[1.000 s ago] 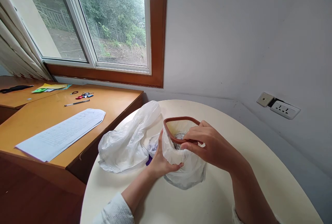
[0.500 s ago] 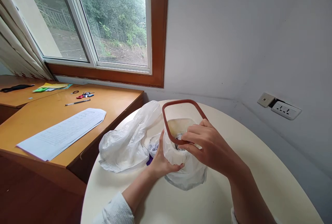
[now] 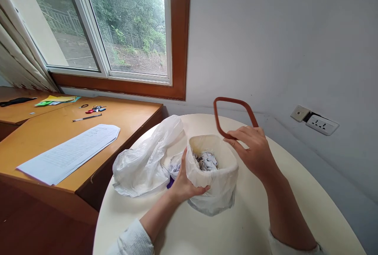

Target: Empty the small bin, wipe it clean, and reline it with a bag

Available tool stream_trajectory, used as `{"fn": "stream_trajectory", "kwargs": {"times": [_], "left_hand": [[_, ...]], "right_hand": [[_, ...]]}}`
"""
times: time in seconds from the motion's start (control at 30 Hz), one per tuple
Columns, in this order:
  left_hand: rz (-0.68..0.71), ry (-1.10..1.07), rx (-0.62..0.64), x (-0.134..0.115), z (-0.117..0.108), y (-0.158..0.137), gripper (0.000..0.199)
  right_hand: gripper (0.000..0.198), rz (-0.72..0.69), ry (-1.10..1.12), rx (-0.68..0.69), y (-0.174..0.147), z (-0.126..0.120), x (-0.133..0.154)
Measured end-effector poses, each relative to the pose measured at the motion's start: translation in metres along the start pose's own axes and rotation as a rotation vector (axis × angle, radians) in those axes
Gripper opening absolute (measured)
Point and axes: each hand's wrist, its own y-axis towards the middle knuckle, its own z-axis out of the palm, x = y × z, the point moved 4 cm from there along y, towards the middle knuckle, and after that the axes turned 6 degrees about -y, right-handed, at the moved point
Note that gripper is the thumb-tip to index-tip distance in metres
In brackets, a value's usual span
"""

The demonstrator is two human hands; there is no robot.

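Observation:
A small trash bin (image 3: 218, 186) lined with a white plastic bag stands upright on the round table, with crumpled paper (image 3: 208, 161) inside. My left hand (image 3: 185, 186) grips the bin's left side, thumb across the front and fingers round the side. Up and to the right of the bin, my right hand (image 3: 251, 147) holds a brown rounded-square rim ring (image 3: 217, 119) by its near edge, apart from the bin. Left of the bin lies a loose white plastic bag (image 3: 144, 168). Something purple (image 3: 170, 183) shows partly behind my left wrist.
The cream round table (image 3: 130, 223) stands against the wall. To its left, a wooden desk (image 3: 132, 109) bears paper sheets (image 3: 73, 150), a pen (image 3: 87, 118) and keys (image 3: 96, 109). A wall socket (image 3: 321, 124) is at right.
My right hand has lifted the brown ring up and to the right, off the bin's mouth, so the crumpled paper inside now shows. The left hand has stayed on the bin.

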Motion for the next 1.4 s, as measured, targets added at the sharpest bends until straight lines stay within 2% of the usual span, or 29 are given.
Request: {"fn": "stream_trajectory", "kwargs": {"times": [0.03, 0.17, 0.27, 0.33, 0.47, 0.83, 1.17, 1.3, 1.4], "left_hand": [[-0.013, 0.009, 0.002, 0.001, -0.001, 0.000, 0.119], [-0.049, 0.004, 0.006, 0.006, -0.002, 0.001, 0.119], [-0.053, 0.027, -0.018, 0.007, -0.001, 0.002, 0.118], [-0.062, 0.034, -0.039, 0.006, -0.001, 0.002, 0.117], [-0.103, 0.013, -0.056, 0.002, 0.002, 0.002, 0.116], [-0.168, 0.060, -0.046, 0.005, 0.001, 0.002, 0.119], [-0.172, 0.000, -0.100, -0.004, 0.004, 0.002, 0.116], [-0.162, 0.017, -0.060, -0.003, 0.005, 0.002, 0.117], [-0.136, -0.018, -0.066, -0.003, 0.006, 0.002, 0.118]], "right_hand": [[0.016, 0.040, -0.026, -0.064, -0.006, 0.005, -0.014], [0.020, 0.156, -0.166, -0.106, -0.056, 0.042, -0.076], [0.023, 0.222, -0.260, -0.021, -0.111, 0.064, -0.115], [0.025, 0.299, -0.255, 0.049, -0.143, 0.070, -0.134], [0.028, 0.503, -0.179, 0.130, -0.179, 0.069, -0.154], [0.024, 0.662, -0.063, 0.246, -0.195, 0.068, -0.160], [0.028, 0.738, -0.008, 0.182, -0.191, 0.060, -0.157], [0.034, 0.734, 0.031, 0.101, -0.181, 0.058, -0.141], [0.038, 0.682, 0.127, 0.087, -0.169, 0.066, -0.111]]}}
